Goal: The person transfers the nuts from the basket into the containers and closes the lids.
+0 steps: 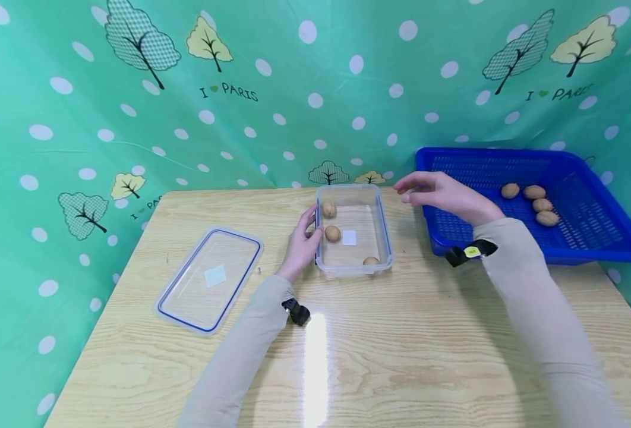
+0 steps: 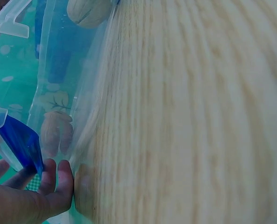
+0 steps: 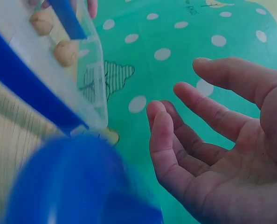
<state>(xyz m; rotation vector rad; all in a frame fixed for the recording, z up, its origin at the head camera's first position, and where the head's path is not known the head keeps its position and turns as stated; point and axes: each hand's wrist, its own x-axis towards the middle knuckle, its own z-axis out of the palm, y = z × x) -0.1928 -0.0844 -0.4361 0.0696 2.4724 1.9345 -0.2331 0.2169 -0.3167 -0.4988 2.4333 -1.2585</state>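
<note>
A clear plastic food container (image 1: 354, 270) stands on the table with three walnuts in it: one walnut (image 1: 329, 210) at its back left, another (image 1: 332, 233) below that, and a third (image 1: 371, 261) by the front wall. My left hand (image 1: 300, 245) touches the container's left side, its fingertips at the blue locking flap (image 2: 22, 140). Raised between the container and the blue basket (image 1: 444, 244), my right hand (image 1: 438, 193) has loosely bent fingers and nothing in its grasp. Several walnuts (image 1: 542, 205) lie inside the basket.
To the left, a clear lid (image 1: 208, 279) with a blue seal lies flat on the wooden table (image 1: 401, 351). A green dotted cloth (image 1: 273, 71) hangs behind the table. The basket fills the back right corner.
</note>
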